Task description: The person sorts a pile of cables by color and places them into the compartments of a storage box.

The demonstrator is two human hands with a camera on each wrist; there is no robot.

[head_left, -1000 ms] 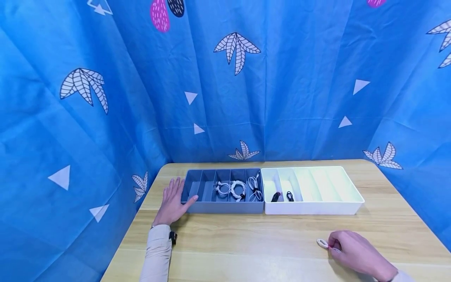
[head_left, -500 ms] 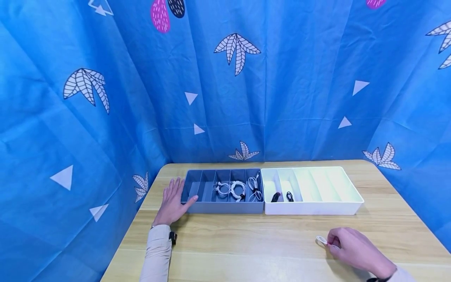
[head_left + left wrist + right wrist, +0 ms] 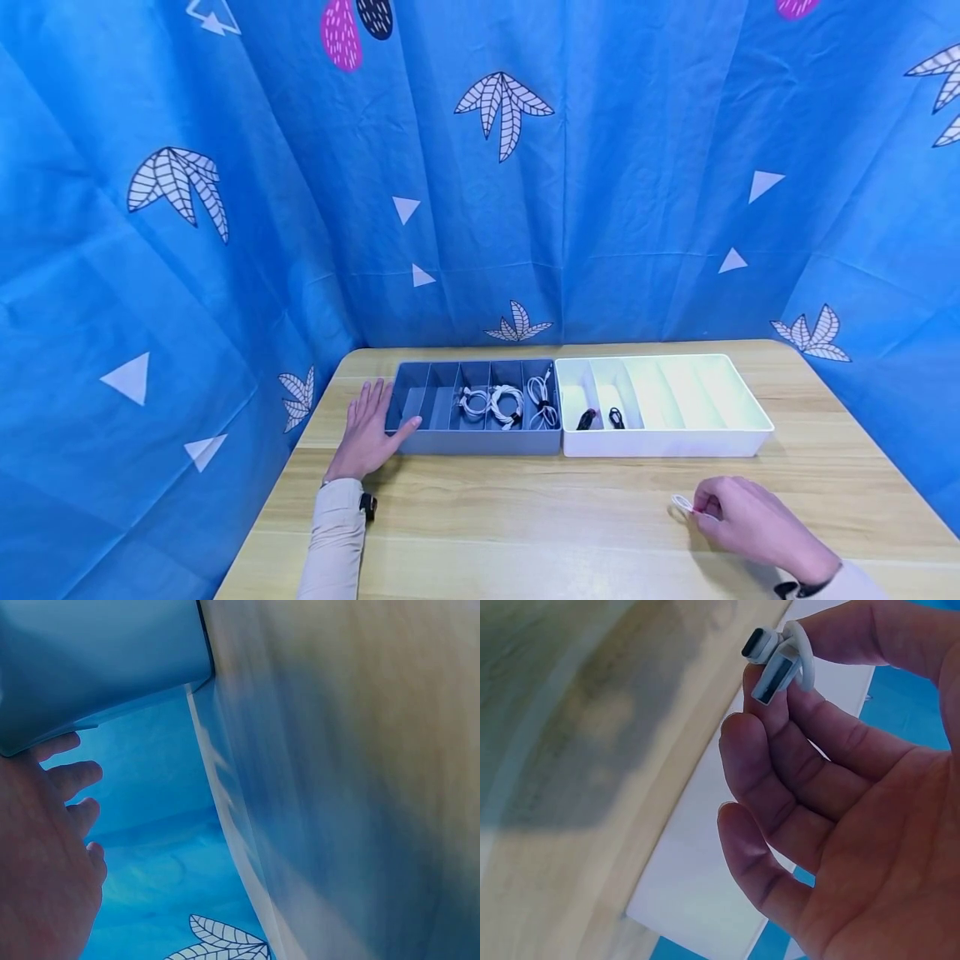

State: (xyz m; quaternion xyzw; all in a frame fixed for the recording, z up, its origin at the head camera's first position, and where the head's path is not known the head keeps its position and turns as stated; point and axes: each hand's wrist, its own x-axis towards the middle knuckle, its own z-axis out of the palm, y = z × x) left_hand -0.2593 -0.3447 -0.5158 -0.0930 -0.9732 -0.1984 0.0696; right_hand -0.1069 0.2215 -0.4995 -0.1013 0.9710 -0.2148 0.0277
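My right hand (image 3: 742, 517) pinches a small coiled white USB cable (image 3: 682, 502) between thumb and fingertips, over the table's right side. Its two plugs (image 3: 775, 679) show in the right wrist view, and a reddish tie shows at the fingertips in the head view. My left hand (image 3: 369, 429) lies with spread fingers against the left end of a grey divided box (image 3: 480, 443), its thumb at the front rim. That box holds coiled white cables (image 3: 508, 407) in its three right compartments. Beside it stands a white divided box (image 3: 660, 445) with black cables (image 3: 617, 417) in its two left compartments.
Both boxes stand end to end near the back of the wooden table (image 3: 525, 517). A blue patterned curtain (image 3: 637, 208) hangs behind the table and along both sides.
My right hand has moved slightly forward, towards the white box, carrying the white cable. The left hand and both boxes have stayed in place.
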